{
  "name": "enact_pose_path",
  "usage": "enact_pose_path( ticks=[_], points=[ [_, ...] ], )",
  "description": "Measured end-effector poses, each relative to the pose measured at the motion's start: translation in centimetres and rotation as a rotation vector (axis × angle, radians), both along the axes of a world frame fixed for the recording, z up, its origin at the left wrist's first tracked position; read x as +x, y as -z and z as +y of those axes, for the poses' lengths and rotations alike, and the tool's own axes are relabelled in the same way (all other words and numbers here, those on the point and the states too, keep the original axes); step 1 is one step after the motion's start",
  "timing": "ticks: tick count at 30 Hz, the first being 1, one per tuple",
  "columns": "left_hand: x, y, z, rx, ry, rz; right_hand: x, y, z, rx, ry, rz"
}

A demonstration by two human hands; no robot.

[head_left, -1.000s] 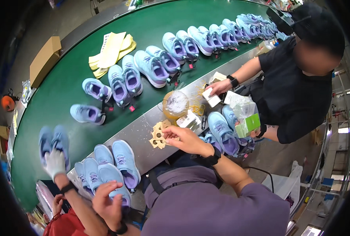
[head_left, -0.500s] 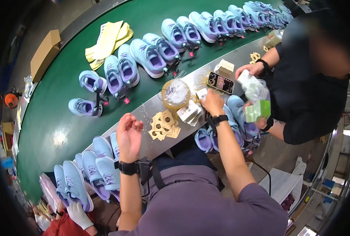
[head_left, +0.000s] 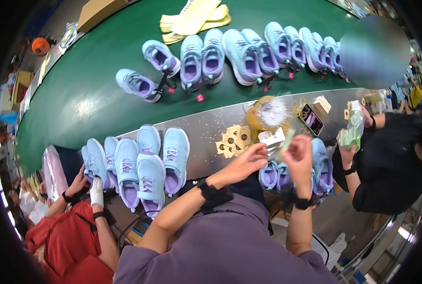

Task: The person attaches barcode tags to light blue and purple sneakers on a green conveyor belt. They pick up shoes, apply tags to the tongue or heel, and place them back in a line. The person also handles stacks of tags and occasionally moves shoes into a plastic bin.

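Note:
My right hand [head_left: 299,154] is closed on a pale tag [head_left: 288,140], blurred by motion, above the metal ledge. Just left of it my left hand [head_left: 244,164] reaches in with fingers apart and nothing in them. Under and beside the hands lies a stack of white printed tags [head_left: 271,137]. A yellow round holder [head_left: 254,115] with a heap of thin white fasteners [head_left: 273,112] stands behind the stack. Tan cards with dark round spots [head_left: 234,140] are spread to the left. Pale blue sneakers [head_left: 321,163] with lavender insides stand close by my right wrist.
A row of blue sneakers [head_left: 242,59] with pink tags stands on the green belt [head_left: 88,102], below yellow sheets [head_left: 197,19]. More sneakers [head_left: 147,180] are at my left, beside a person in red [head_left: 73,241]. A phone [head_left: 311,119] lies near a person in black [head_left: 391,165].
My view has turned. My right hand has lifted a tag off the ledge area, and my left hand has come across toward it. The person in red now holds sneakers at the left.

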State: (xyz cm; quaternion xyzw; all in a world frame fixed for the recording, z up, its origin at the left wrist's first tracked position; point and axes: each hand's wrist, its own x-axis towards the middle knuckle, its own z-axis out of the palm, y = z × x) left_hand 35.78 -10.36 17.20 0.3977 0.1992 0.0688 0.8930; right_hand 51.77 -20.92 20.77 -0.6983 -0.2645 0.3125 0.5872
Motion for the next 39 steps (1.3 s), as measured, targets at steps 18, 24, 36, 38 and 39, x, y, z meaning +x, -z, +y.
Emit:
enact_pose_path(
  ticks=[18,24,36,38,39],
  points=[
    [-5.6,-1.6,5.7,-0.112,0.333,0.252,-4.7,2.8,5.1,-0.147,-0.165,-0.648],
    [-4.8,3.4,5.2,-0.353,0.056,0.324,13.1,7.5,-1.0,-0.685,0.010,-0.877],
    [-0.6,13.0,5.3,0.807,-0.371,0.840,0.2,5.8,3.3,-0.335,-0.460,-0.403],
    [-0.9,12.4,5.2,0.978,-0.405,0.873,-0.7,8.7,3.8,-0.327,-0.487,-0.600],
    [-1.9,12.5,4.7,1.074,-0.409,0.940,-1.0,9.6,4.6,-0.334,-0.535,-0.680]
  ],
)
